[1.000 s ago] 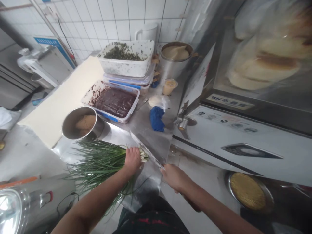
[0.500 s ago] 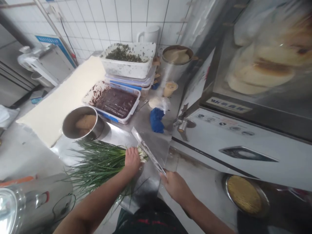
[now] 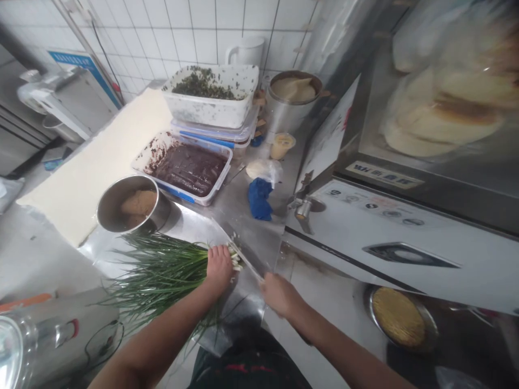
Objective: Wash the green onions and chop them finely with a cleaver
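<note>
While the left hand [image 3: 219, 267] closes over one bunch of green onions [image 3: 158, 270] on the steel desk [image 3: 259, 237], the right hand [image 3: 279, 295] grips one knife [image 3: 245, 261], its blade apparently touching the white root ends [image 3: 235, 258].

Bare forearms [image 3: 162, 329], dark garment [image 3: 249, 370] with red markings

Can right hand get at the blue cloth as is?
Likely yes, once it lets go: the right hand grips a cleaver, and the blue cloth lies ahead on the steel counter, with no container between them.
</note>
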`<action>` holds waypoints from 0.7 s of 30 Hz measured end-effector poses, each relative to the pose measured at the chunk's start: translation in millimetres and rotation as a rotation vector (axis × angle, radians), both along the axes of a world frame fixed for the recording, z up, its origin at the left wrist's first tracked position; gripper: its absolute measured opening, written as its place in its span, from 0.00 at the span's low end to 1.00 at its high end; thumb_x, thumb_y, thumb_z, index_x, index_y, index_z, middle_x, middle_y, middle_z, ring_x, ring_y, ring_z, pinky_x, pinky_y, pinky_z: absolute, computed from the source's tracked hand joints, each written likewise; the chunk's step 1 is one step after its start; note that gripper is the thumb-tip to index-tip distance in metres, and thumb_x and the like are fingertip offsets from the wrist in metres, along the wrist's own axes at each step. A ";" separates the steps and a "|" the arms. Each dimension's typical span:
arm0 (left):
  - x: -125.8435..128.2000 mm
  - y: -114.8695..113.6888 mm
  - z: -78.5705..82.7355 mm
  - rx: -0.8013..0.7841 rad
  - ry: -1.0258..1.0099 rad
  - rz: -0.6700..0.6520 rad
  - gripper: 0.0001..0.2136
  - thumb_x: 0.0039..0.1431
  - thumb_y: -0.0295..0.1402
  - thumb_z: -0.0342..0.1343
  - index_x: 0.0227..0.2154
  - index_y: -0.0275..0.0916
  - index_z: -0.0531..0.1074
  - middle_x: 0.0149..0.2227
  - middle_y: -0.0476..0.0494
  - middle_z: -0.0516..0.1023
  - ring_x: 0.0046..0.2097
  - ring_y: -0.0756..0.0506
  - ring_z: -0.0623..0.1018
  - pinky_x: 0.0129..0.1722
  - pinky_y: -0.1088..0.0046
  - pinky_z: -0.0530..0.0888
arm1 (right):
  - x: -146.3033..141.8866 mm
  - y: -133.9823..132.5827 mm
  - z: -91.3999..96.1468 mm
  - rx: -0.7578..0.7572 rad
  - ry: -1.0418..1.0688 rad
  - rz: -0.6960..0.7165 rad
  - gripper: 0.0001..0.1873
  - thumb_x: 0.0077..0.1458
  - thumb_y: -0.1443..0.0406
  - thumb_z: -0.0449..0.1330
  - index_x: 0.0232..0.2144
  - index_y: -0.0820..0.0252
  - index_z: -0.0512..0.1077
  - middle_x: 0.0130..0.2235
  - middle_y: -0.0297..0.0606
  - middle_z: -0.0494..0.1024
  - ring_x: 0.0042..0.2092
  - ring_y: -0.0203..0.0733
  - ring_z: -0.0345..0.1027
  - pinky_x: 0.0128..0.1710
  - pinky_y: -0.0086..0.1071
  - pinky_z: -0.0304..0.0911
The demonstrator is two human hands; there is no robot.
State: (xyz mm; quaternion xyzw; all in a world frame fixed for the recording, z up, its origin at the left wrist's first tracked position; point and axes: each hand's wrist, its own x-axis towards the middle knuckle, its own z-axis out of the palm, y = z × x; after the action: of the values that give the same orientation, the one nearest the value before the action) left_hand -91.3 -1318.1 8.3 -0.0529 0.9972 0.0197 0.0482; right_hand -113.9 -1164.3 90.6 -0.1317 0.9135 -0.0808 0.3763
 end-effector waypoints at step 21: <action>5.0 -9.1 10.6 -0.026 0.003 0.030 0.30 0.37 0.51 0.56 0.39 0.33 0.64 0.36 0.37 0.67 0.41 0.39 0.65 0.43 0.61 0.58 | 15.5 17.8 23.8 -0.029 0.135 0.064 0.22 0.56 0.60 0.42 0.28 0.64 0.72 0.29 0.46 0.76 0.33 0.42 0.70 0.28 0.28 0.56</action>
State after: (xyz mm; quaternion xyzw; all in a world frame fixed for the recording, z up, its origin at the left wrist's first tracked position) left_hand -86.3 -1327.2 18.9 -0.0684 0.9966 0.0076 0.0458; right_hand -98.4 -1146.5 114.4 -0.1715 0.9309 -0.0728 0.3142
